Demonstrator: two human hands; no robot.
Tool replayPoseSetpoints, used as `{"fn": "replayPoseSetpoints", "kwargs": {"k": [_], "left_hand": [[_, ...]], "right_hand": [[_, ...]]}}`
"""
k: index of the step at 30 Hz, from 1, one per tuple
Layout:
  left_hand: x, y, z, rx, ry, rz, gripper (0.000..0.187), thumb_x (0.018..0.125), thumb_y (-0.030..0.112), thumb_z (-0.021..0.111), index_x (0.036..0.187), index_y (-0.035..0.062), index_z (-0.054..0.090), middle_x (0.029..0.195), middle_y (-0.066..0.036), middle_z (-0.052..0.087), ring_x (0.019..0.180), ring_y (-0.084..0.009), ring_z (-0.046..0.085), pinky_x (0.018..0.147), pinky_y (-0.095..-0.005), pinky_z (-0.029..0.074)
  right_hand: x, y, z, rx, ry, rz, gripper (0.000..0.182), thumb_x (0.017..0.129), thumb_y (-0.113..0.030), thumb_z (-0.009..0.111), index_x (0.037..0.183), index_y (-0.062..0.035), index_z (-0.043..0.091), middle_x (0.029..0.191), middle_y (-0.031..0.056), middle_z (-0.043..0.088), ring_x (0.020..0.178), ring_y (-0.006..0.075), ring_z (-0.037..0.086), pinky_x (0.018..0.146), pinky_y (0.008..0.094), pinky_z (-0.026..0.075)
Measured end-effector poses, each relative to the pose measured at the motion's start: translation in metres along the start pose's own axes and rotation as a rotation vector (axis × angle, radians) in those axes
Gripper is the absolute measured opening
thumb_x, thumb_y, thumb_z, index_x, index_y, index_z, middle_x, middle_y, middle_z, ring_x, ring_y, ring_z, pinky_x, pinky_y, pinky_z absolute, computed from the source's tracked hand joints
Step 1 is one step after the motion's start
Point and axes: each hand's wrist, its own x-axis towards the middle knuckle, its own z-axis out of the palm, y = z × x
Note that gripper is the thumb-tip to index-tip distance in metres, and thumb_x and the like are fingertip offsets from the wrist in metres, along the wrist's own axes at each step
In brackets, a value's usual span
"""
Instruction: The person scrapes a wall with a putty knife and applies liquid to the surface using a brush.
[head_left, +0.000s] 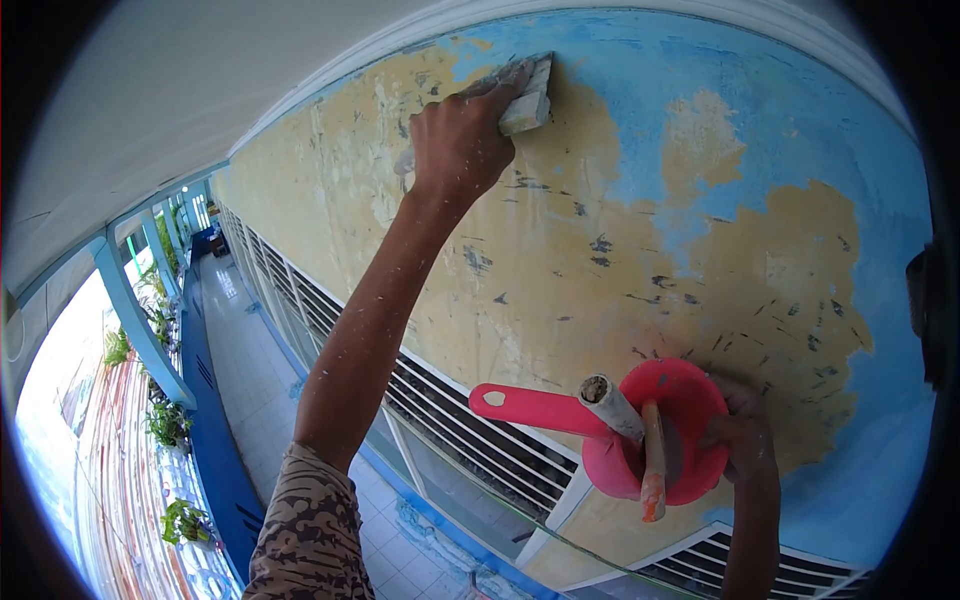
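My left hand (460, 140) is raised high, its fingers wrapped round a putty knife (530, 108) whose broad blade lies against the wall, near the edge between tan and blue paint. Lower right, my right hand (740, 430) grips the rim of a red dipper (675, 385) from its far side. The dipper's long handle (530, 408) points left. A whitish tube-like handle (611, 408) and a thinner stick with an orange-stained end (653, 470) lean out of the dipper. Dark scrape marks dot the tan wall (560, 250).
Below the wall run louvred windows (470, 425) with white frames. A thin green line (500, 508) crosses in front of them. At left are a tiled walkway (228, 330), a blue railing wall (215, 440), a post (145, 320) and potted plants (168, 422). A white ceiling (130, 90) hangs above.
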Motion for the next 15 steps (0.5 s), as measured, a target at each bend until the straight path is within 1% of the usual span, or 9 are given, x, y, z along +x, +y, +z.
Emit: {"fn": "replayPoseSetpoints", "kwargs": {"k": [2,3,5,6,8,10,12,15], "left_hand": [[-0.009,0.003,-0.001,-0.019,0.03,0.046,0.055,0.068,0.008,0.068,0.121,0.0243,0.07,0.093,-0.013,0.073,0.08,-0.0357,0.069,0.072,-0.0429,0.056],[-0.011,0.003,0.001,-0.019,0.036,0.05,0.055,0.068,0.008,0.068,0.121,0.0243,0.07,0.093,-0.013,0.073,0.08,-0.0357,0.069,0.072,-0.0429,0.056],[-0.014,0.003,0.004,-0.082,0.157,0.119,0.056,0.067,0.007,0.067,0.12,0.0239,0.07,0.089,-0.014,0.072,0.079,-0.0369,0.068,0.072,-0.0444,0.055],[-0.007,0.001,0.002,-0.083,0.158,0.118,0.056,0.067,0.007,0.067,0.12,0.0239,0.07,0.089,-0.014,0.072,0.079,-0.0369,0.068,0.072,-0.0444,0.055],[0.008,-0.004,-0.003,-0.046,-0.02,-0.056,0.057,0.066,0.007,0.065,0.12,0.0238,0.07,0.086,-0.015,0.071,0.078,-0.0374,0.067,0.071,-0.0452,0.055],[-0.001,-0.001,-0.005,-0.009,-0.048,-0.048,0.058,0.065,0.006,0.065,0.12,0.0242,0.071,0.085,-0.015,0.071,0.077,-0.0371,0.067,0.071,-0.0455,0.055],[-0.01,0.0,-0.002,-0.027,0.008,0.039,0.059,0.065,0.005,0.065,0.12,0.0243,0.07,0.085,-0.015,0.071,0.077,-0.0369,0.067,0.071,-0.0459,0.054],[-0.006,-0.004,0.0,-0.053,0.029,0.058,0.06,0.065,0.005,0.066,0.121,0.0246,0.07,0.09,-0.013,0.072,0.079,-0.0362,0.068,0.072,-0.0448,0.055]], "right_hand": [[0.0,-0.001,0.001,0.024,0.014,-0.009,0.054,0.06,0.009,0.052,0.111,0.0087,0.065,0.093,0.0136,0.07,0.077,0.0182,0.069,0.066,0.0267,0.057],[0.0,-0.001,-0.001,0.025,0.014,-0.015,0.054,0.06,0.009,0.052,0.111,0.0087,0.065,0.093,0.0136,0.07,0.077,0.0182,0.069,0.066,0.0267,0.057],[0.001,0.001,-0.006,-0.025,-0.035,-0.01,0.053,0.06,0.009,0.051,0.111,0.0086,0.065,0.091,0.0135,0.07,0.074,0.0179,0.069,0.062,0.0262,0.057],[0.003,0.003,-0.006,-0.026,-0.035,-0.01,0.053,0.06,0.009,0.051,0.111,0.0086,0.065,0.091,0.0135,0.07,0.074,0.0179,0.069,0.062,0.0262,0.057],[0.004,0.004,-0.006,0.004,-0.011,-0.017,0.053,0.06,0.009,0.051,0.111,0.0087,0.065,0.09,0.0134,0.07,0.071,0.0174,0.068,0.06,0.0254,0.056],[0.0,0.002,-0.001,0.014,-0.002,-0.009,0.053,0.06,0.009,0.051,0.11,0.0087,0.066,0.09,0.0133,0.07,0.071,0.0171,0.068,0.06,0.0251,0.056],[0.0,0.0,-0.003,0.018,0.0,-0.017,0.053,0.059,0.008,0.051,0.11,0.0087,0.066,0.09,0.0132,0.07,0.071,0.0169,0.068,0.06,0.0249,0.055],[0.003,0.002,-0.004,-0.034,-0.019,-0.028,0.054,0.059,0.008,0.051,0.11,0.0088,0.066,0.091,0.0135,0.07,0.074,0.0173,0.069,0.061,0.0251,0.056]]}}
